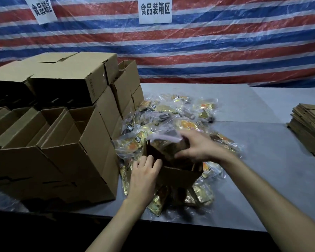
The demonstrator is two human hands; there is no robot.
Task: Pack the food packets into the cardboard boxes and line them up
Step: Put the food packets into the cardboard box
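Left hand [144,177] up front, fingers curled over the left rim of the small open brown cardboard box [178,176]. Right hand [195,148] over the box's mouth, fingers wrapped round a clear-and-gold food packet [164,144]. Loose packets [171,113] lie around and behind the box on the grey worktop [253,160], and taller open cartons [62,142] stand to its left.

Boxes [65,157]: matt brown cardboard. Packets [164,113]: glossy clear plastic, gold foil. Backdrop [207,51]: shiny woven plastic sheet.
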